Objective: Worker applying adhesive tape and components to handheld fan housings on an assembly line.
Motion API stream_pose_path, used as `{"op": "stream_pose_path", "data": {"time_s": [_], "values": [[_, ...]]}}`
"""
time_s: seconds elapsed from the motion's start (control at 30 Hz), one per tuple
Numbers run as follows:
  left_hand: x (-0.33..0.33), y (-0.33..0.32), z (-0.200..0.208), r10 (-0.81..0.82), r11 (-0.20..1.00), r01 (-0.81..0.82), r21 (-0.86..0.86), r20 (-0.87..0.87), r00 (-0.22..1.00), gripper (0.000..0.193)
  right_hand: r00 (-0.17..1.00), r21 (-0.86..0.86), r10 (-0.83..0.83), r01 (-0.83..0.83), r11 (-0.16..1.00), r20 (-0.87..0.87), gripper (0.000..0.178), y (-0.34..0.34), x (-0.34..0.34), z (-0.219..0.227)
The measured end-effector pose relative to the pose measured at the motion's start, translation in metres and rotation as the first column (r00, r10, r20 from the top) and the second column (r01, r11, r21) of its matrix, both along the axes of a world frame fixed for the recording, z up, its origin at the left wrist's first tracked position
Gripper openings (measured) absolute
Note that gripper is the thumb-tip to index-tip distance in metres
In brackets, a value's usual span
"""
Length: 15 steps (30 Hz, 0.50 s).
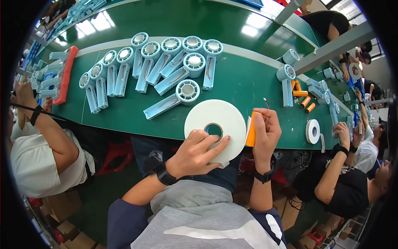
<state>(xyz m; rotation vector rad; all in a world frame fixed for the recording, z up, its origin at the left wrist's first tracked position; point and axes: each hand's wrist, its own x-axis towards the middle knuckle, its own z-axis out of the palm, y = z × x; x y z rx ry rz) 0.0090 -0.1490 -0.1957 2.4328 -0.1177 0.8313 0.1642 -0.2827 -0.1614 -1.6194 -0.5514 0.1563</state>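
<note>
My left hand grips a wide roll of white tape, its fingers lying over the roll's face beside the core hole. Close to the roll's right edge, my right hand is closed around an orange cylindrical battery. A thin red wire sticks up above that hand. Along the battery's left side runs a narrow white strip; whether it joins the roll I cannot tell. Just beyond the roll lies a light-blue handheld fan housing with a round grille head and an open handle showing red wires.
Several similar fan housings stand grouped farther back on the green table. To the right are loose orange batteries, more housings and a smaller tape roll. A red crate stands left. People work on both sides.
</note>
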Motion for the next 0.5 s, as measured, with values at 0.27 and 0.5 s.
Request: {"op": "stream_pose_path", "data": {"time_s": [0.27, 0.5], "values": [[0.004, 0.014, 0.006, -0.142, 0.979, 0.144, 0.145, -0.022, 0.990, 0.074, 0.981, -0.171, 0.182, -0.169, 0.971, 0.061, 0.017, -0.016, 0.004, 0.006], [0.010, 0.028, 0.010, -0.251, 0.924, 0.267, 0.275, -0.093, 0.964, 0.073, 0.951, -0.355, 0.215, -0.126, 0.926, 0.223, 0.021, -0.019, -0.002, 0.002]]}}
